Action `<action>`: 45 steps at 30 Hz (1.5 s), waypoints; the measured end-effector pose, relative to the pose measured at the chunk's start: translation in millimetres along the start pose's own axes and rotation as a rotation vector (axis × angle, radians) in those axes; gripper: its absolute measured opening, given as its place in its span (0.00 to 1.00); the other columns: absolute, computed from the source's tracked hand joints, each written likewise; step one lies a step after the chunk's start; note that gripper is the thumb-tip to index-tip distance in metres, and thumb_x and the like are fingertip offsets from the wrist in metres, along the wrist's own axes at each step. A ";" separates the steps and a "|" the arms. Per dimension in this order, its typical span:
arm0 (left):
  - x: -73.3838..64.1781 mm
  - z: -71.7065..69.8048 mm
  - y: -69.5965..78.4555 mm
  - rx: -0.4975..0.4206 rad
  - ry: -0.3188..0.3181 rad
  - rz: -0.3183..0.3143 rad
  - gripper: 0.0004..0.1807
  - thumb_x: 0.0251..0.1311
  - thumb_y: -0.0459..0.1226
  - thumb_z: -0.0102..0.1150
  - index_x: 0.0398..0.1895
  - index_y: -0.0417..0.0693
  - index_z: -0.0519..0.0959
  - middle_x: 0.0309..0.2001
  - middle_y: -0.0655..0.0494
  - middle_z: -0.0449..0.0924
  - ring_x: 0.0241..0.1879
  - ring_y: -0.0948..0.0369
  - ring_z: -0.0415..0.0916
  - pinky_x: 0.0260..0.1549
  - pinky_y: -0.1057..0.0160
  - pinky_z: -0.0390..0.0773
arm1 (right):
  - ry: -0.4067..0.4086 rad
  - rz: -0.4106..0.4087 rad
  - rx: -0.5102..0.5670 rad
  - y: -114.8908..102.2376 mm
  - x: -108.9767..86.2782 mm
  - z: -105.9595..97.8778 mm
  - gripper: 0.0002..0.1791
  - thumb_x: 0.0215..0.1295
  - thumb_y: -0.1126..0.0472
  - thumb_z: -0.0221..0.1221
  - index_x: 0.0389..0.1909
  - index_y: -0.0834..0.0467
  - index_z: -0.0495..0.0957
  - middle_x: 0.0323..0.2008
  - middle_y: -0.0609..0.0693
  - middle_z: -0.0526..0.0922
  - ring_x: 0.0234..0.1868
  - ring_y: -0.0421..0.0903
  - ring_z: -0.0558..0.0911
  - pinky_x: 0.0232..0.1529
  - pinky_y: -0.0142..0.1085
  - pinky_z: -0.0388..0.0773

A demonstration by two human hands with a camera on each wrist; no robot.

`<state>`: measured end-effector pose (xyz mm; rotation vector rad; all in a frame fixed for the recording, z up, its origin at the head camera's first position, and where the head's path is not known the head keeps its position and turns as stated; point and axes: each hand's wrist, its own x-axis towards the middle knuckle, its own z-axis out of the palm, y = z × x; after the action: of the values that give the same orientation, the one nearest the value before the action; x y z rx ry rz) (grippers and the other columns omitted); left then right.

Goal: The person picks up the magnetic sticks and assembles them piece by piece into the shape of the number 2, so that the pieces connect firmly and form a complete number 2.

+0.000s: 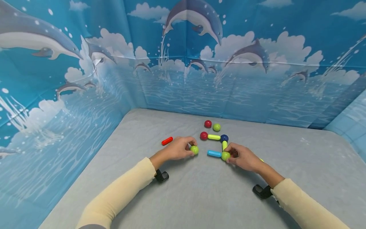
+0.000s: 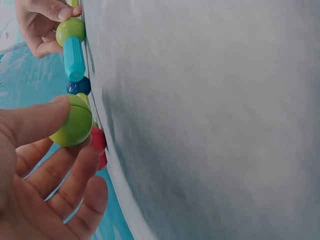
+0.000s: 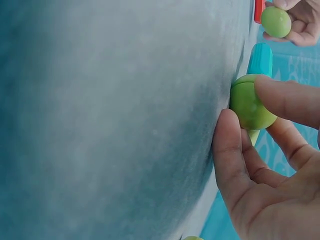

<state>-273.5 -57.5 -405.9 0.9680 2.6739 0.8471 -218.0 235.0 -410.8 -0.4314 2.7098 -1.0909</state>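
My left hand [image 1: 179, 148] pinches a loose green ball [image 2: 75, 122] between thumb and fingers, just left of a joined chain of balls and rods. At the chain's near corner, my right hand [image 1: 243, 156] grips another green ball [image 3: 249, 102]. From that ball a blue rod [image 1: 214, 153] points left toward the left hand, its far end free and a short gap from the held ball. A yellow-green rod [image 1: 224, 145] runs back to a dark blue ball [image 1: 224, 138]. A second yellow-green rod [image 1: 214, 137] links this to a red ball [image 1: 204, 135].
Behind the chain lie another red ball [image 1: 207, 123] and a green ball [image 1: 216, 127]. A red rod [image 1: 167, 141] rests beyond the left hand. Something yellow [image 1: 261, 160] is mostly hidden behind the right wrist. A dolphin-print curtain [image 1: 183, 89] borders the grey table [image 1: 200, 197].
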 end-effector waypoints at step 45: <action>27.3 20.2 16.5 -0.078 -0.039 -0.071 0.12 0.61 0.37 0.66 0.47 0.50 0.78 0.51 0.51 0.83 0.47 0.59 0.79 0.51 0.61 0.77 | 0.020 0.036 -0.034 0.2 5.8 -0.4 0.13 0.63 0.68 0.62 0.49 0.60 0.76 0.43 0.55 0.80 0.42 0.48 0.76 0.39 0.37 0.74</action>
<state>-278.9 -20.6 -412.4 0.8573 2.6050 0.9012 -223.6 233.4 -411.1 -0.3777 2.7455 -1.0469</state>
